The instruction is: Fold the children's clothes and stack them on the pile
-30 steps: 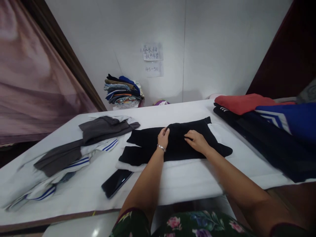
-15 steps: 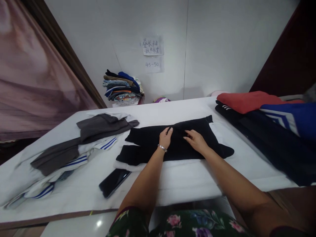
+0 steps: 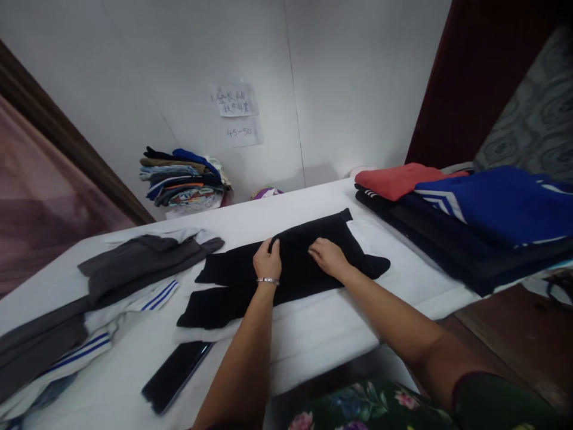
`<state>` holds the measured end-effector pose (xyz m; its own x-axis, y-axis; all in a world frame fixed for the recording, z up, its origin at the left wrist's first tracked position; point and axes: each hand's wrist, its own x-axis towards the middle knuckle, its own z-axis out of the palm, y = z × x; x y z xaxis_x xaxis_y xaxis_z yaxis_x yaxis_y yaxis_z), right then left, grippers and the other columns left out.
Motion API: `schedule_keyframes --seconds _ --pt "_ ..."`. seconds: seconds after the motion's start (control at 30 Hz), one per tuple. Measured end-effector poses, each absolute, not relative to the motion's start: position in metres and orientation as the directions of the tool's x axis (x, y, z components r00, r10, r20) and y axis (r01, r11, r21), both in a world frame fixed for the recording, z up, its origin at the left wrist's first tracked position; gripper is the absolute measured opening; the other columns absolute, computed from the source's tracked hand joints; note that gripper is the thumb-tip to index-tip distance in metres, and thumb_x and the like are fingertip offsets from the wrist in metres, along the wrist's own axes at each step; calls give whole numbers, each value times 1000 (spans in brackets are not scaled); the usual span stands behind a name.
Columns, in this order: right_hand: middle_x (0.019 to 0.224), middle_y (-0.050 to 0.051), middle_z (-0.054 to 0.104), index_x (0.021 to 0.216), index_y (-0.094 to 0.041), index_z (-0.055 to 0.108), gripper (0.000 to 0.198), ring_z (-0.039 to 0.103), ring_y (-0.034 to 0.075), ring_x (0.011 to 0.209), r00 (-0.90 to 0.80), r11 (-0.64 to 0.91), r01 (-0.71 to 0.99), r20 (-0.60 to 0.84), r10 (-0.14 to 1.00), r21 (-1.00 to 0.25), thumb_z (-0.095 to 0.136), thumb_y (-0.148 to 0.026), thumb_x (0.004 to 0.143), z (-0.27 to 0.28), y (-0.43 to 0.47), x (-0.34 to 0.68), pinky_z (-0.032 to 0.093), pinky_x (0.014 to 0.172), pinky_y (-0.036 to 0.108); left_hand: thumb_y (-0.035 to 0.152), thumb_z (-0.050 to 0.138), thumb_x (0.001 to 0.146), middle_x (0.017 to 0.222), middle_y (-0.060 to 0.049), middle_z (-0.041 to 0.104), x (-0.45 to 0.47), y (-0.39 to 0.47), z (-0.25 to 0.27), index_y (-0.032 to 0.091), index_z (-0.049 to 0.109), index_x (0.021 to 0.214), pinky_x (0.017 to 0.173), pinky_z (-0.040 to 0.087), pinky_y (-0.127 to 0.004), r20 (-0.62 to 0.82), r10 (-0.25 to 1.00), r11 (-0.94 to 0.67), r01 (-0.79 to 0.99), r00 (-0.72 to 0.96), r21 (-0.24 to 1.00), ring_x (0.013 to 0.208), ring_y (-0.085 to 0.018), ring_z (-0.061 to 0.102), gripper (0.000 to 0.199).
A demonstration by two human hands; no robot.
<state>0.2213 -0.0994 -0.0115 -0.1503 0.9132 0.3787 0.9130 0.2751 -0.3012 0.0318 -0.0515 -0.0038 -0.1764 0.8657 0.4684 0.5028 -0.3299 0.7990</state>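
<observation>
A black garment (image 3: 299, 280) lies spread across the white table, with two leg-like or sleeve-like ends toward the left and a pointed flap at its right end. White fabric (image 3: 364, 236) shows beneath its right side and along its lower left edge. My left hand (image 3: 267, 261), wearing a silver bracelet, pinches the black cloth near its middle, at the upper part. To the right, my right hand (image 3: 329, 257) has its fingers drawn together on the same cloth; the fold under those fingertips is hard to see.
A dark phone (image 3: 176, 373) lies on the white table (image 3: 308, 334). Grey garments (image 3: 143, 263) and white cloth with blue stripes (image 3: 161, 295) are at left. Folded clothes (image 3: 185, 179) are stacked by the wall. Red (image 3: 394, 179), blue (image 3: 501, 200) and dark clothes (image 3: 416, 233) lie at right.
The view has turned to the right. My right hand's fingers, spread apart before, have come together on the black garment. My left hand keeps its pinch.
</observation>
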Motion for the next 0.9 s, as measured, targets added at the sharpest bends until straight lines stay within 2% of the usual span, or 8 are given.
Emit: schedule_keyframes --seconds 0.17,0.27,0.4,0.5,0.6,0.7,0.8,0.9 --pt "100 8 62 100 -21 68 25 54 19 90 -191 263 932 282 940 -248 45 -26 93 -19 -97 216 41 76 30 29 46 89 131 -11 57 38 -64 -2 19 60 121 107 32 -44 654 752 -448 792 84 414 127 -25 46 36" --pt "102 9 61 103 -20 67 27 54 20 94 -188 256 935 267 945 -247 43 -26 94 -19 -99 215 41 79 31 36 44 92 143 -7 45 52 -71 -7 22 53 131 114 17 -48 540 737 -575 798 407 183 137 -25 31 42" --pt "109 9 63 111 -19 64 26 55 20 102 -242 347 892 341 908 -290 47 -26 92 -13 -115 222 38 93 37 41 39 93 143 -10 44 59 -64 -20 21 50 134 111 21 -52 234 902 -407 895 363 181 135 -27 34 47" --pt "120 9 61 115 -22 62 29 52 21 113 -172 358 877 486 857 -322 47 -26 92 -13 -136 246 26 106 47 43 35 94 144 -9 44 56 -58 -25 21 48 135 111 22 -51 199 926 -356 915 320 189 136 -26 33 49" --pt "136 10 51 123 -22 58 35 42 26 128 19 210 908 536 844 -363 47 -28 90 -23 -158 284 24 109 51 43 36 93 144 -10 44 55 -57 -25 21 48 135 111 22 -51 209 922 -365 912 326 186 136 -26 33 49" --pt "136 12 51 125 -19 57 41 43 27 128 230 20 838 385 894 -546 50 -33 88 -38 -175 322 31 107 48 43 36 93 144 -10 44 56 -59 -24 21 49 134 111 22 -51 213 922 -363 912 323 192 136 -26 32 49" --pt "127 10 60 118 -19 62 38 52 24 120 423 -129 572 157 892 -810 50 -38 87 -46 -184 349 37 105 42 43 36 93 144 -10 44 57 -60 -24 19 48 134 111 21 -51 208 925 -359 912 319 199 136 -26 32 49" --pt "121 10 63 114 -18 63 38 57 24 110 553 -200 277 -14 833 -940 55 -37 83 -41 -183 363 47 94 38 42 36 93 144 -9 44 57 -60 -24 18 48 134 111 22 -51 214 924 -359 912 317 197 135 -25 33 50"
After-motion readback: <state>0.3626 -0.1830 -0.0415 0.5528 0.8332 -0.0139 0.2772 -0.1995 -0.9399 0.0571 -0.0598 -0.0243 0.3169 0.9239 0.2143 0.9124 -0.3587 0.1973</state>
